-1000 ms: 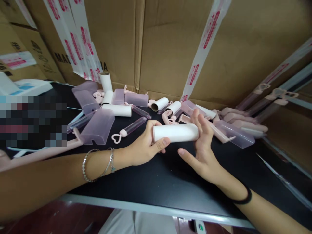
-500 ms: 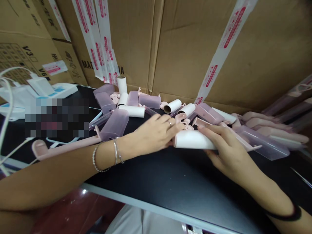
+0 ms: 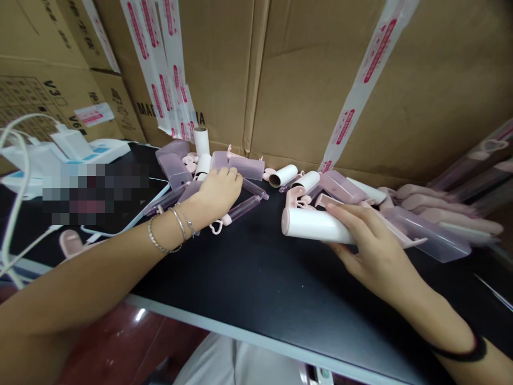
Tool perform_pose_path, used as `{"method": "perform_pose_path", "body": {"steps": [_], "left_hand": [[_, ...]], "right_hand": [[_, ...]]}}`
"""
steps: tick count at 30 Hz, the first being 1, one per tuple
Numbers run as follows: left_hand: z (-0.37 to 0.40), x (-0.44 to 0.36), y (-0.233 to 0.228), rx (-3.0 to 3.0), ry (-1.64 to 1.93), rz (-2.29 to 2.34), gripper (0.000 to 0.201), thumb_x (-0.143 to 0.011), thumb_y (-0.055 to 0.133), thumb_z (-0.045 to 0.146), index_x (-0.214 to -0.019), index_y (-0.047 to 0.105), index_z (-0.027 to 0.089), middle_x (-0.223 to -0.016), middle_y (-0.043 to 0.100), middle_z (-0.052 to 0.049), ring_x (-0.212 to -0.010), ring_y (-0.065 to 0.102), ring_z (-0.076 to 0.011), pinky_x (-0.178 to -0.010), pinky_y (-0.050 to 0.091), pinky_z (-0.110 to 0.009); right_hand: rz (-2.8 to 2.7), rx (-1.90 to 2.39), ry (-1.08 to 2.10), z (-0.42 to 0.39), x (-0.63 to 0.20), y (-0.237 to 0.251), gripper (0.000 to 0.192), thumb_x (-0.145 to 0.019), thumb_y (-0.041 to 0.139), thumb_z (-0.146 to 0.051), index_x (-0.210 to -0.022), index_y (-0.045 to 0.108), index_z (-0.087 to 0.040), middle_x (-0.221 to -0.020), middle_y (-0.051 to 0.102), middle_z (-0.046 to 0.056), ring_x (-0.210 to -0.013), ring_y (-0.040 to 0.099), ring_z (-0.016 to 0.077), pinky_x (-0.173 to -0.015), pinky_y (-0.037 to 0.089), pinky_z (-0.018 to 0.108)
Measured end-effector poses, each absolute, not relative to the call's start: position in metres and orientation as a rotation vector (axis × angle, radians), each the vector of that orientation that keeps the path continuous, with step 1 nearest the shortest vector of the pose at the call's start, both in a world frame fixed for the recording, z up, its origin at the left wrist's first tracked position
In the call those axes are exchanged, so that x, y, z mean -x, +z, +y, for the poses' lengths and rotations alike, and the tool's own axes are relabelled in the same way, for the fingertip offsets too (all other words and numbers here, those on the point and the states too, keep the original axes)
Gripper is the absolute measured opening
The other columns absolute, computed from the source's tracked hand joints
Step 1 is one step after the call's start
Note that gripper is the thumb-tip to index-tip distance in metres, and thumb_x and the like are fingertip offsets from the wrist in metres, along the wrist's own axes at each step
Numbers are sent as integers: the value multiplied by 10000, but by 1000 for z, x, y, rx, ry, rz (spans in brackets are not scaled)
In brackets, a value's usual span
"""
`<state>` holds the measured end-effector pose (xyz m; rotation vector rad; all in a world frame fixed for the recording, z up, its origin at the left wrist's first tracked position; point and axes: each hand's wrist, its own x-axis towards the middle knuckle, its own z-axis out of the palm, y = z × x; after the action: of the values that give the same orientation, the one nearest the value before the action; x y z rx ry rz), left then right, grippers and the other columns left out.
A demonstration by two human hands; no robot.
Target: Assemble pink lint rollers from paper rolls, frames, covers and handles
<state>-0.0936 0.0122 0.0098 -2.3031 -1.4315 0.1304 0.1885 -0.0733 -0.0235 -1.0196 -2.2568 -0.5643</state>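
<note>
My right hand [image 3: 371, 235] is closed around a white lint roller [image 3: 315, 224] with a pink end cap, held level above the black table. My left hand [image 3: 220, 190] reaches into the pile at the left, its fingers curled down. What lies beneath those fingers is hidden. Just right of that hand lies a slim clear purple tube [image 3: 245, 208] with a pink heart-shaped loop. Behind it are a translucent purple cover [image 3: 246, 168] and an upright white cardboard tube [image 3: 201, 141]. A pink hooked part [image 3: 294, 197] shows just behind the held roller.
Large taped cardboard boxes [image 3: 300, 80] wall off the back. A phone [image 3: 156, 195], charging cables and a white power strip [image 3: 108, 149] occupy the left. At the right, several pink handles [image 3: 428, 203] lie by a purple cover [image 3: 425, 235]. The table's front edge [image 3: 240, 334] runs before my lap.
My left hand has left the roller's capped end and moved left over the pile, covering a white tube there. The slim purple tube has come into sight. My right hand stays nearly still.
</note>
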Motion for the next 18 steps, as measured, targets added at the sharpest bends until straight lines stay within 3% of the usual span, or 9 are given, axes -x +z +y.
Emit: {"method": "perform_pose_path", "body": {"steps": [11,18], "left_hand": [[-4,91,16,2254,180,-1393,446,-872,503,48,-1315,547,73,-1272,623,-190,-1147,579,-304,-902,456,-385],[-8,99,46,2179,88,-1551,324,-925,382,83,-1081,664,105,-1107,672,-175,-1072,624,-327,-809,486,-403]], "right_hand": [[-2307,1085,-531,-73,-188,-25,493,-908,581,-251,-1366,425,-156,-1201,618,198,-1060,622,360,-830,541,502],[-2170,1129,-428,-77,-186,-30,526,-934,532,-434,-1376,397,-184,-1193,634,176,-1032,666,346,-784,553,467]]}}
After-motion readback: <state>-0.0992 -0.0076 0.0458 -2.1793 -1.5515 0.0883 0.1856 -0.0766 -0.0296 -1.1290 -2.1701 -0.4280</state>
